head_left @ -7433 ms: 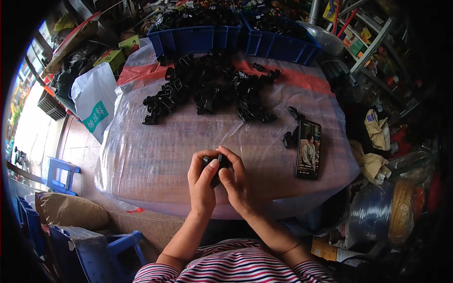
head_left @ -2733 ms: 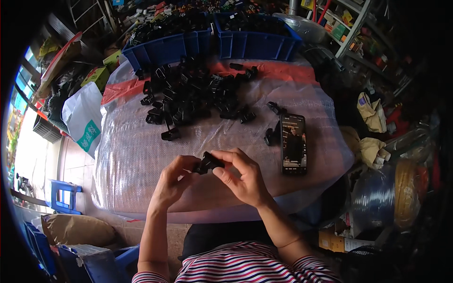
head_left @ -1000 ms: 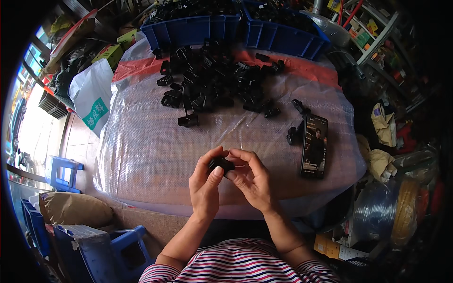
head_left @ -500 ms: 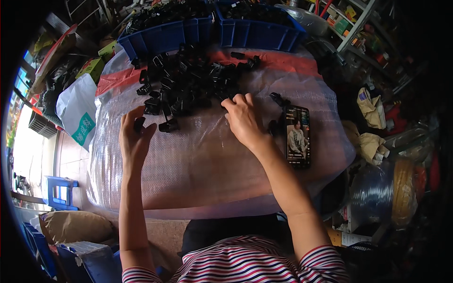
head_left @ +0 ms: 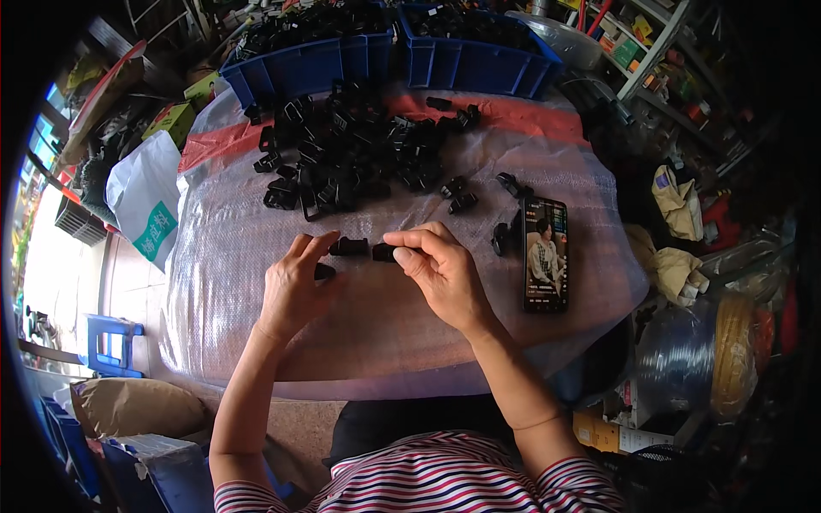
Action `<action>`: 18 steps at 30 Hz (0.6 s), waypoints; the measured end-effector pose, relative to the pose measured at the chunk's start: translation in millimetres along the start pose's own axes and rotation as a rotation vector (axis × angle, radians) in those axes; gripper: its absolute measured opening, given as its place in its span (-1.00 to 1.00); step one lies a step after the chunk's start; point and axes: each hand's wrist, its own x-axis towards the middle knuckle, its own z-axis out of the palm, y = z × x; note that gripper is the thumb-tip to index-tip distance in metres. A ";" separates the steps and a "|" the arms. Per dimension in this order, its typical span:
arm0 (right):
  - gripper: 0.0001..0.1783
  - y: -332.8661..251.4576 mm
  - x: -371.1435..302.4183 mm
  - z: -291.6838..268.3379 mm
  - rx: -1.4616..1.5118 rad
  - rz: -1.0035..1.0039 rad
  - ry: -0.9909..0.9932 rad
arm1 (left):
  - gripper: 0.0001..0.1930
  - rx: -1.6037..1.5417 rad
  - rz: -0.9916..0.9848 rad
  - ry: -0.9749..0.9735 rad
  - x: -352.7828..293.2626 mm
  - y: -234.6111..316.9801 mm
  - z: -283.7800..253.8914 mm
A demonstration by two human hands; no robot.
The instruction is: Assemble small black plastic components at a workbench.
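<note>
My left hand (head_left: 295,286) is over the near middle of the covered table, fingers bent round a small black plastic piece (head_left: 349,246) that points to the right. A second dark piece (head_left: 324,272) shows under that palm, by the thumb. Facing it, my right hand (head_left: 443,278) pinches another black plastic piece (head_left: 384,252) between thumb and fingers. A narrow gap separates the two pieces. Beyond both hands spreads a loose heap of similar black pieces (head_left: 338,162); their exact kind is too dark to make out.
Two blue crates (head_left: 308,73) full of black pieces stand at the far edge. A lit smartphone (head_left: 546,256) lies right of my hands, with a few black pieces beside it. The table has a woven plastic cover (head_left: 231,316). A blue stool (head_left: 113,346) stands at left.
Both hands have drawn nearer to me and toward each other, away from the heap. My right hand now holds a piece taken from the heap's near edge.
</note>
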 end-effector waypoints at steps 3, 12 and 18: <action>-0.67 1.1 -17.7 -5.0 -0.205 0.005 -0.053 | -0.60 0.062 0.050 0.031 6.1 -2.1 1.9; -0.64 -3.3 -21.0 -13.7 -0.398 -0.152 0.063 | -0.74 -0.144 0.086 -0.068 18.9 -2.4 5.3; -0.62 -16.7 -18.4 0.9 0.193 0.076 0.023 | -0.64 -1.153 -0.369 -0.233 -7.9 42.0 -1.8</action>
